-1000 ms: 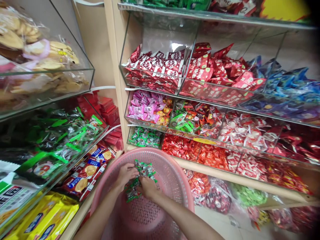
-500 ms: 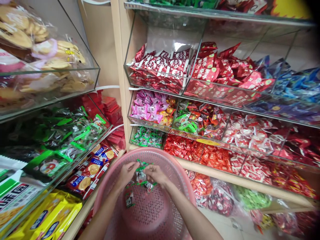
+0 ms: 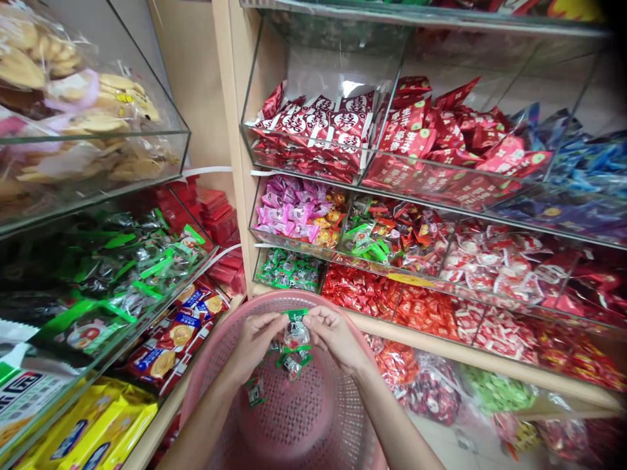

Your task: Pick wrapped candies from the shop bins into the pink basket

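Note:
Both my hands pinch a small green-and-clear candy packet by its upper edge, above a pink perforated plastic basket. My left hand grips it near the left corner, fingers closed. My right hand has its fingers closed at the right corner. Just below hangs or lies another green-edged candy packet; whether it joins the first I cannot tell. One more candy packet rests lower left in the basket, beneath my left wrist.
Clear-fronted shelves stand ahead, with green packets, pink candies and red-and-white packs. At left are black-green packets and yellow packs. Bagged sweets sit low at right, under a wooden shelf edge.
My hands have shifted slightly right and upward. The packet they hold now hangs upright and spread between the fingertips, showing its printed front.

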Demonstrator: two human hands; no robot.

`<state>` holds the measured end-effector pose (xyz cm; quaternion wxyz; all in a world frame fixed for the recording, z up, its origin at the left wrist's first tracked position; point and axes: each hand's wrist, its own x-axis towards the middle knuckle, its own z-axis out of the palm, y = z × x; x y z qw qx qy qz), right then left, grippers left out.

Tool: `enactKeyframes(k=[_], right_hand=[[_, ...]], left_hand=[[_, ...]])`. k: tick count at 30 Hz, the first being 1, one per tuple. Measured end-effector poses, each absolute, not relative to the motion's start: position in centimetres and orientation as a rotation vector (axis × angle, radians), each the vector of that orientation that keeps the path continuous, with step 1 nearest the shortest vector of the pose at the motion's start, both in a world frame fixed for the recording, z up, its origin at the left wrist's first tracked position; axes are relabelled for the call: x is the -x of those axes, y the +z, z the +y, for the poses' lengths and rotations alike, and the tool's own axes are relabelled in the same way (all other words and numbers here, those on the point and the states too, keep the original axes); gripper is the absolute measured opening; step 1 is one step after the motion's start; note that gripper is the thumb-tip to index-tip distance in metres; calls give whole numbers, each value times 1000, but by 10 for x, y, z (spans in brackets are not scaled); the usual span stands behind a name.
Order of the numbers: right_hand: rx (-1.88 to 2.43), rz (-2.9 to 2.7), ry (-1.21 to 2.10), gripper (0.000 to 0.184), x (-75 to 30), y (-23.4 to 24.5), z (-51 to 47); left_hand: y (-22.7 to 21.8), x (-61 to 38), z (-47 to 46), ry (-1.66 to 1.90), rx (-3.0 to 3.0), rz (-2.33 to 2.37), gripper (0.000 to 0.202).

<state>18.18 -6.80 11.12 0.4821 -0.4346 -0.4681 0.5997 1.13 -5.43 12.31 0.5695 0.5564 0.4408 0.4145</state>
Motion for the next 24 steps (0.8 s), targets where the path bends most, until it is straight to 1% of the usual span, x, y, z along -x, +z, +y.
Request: enactKeyframes(k=[3, 6, 12, 18, 20, 22, 24], right_hand=[[1131, -1190, 1359, 32, -181, 115, -75], [1164, -1274, 1286, 29, -176, 107, -80], [1155, -1301, 1408, 29, -172, 81, -82], [1165, -1499, 1532, 34, -191, 67, -60], [1226, -1574, 1385, 36, -198, 64, -37], [1328, -1644, 1084, 35, -200, 64, -5], [1512, -1695, 761, 27, -196, 66, 30]], left_hand=[[122, -13, -55, 1018, -1315, 1036, 26], [118, -14, -55, 1075, -1318, 1081, 26], [100, -16, -54, 1074, -1231, 1117, 28], [65, -13, -52, 1027, -1079, 1233, 30], [52, -8, -49, 1075, -1000, 1288, 31], [43, -1, -45, 1128, -921, 1311, 32], [36, 5, -41, 1187, -842, 1319, 34]])
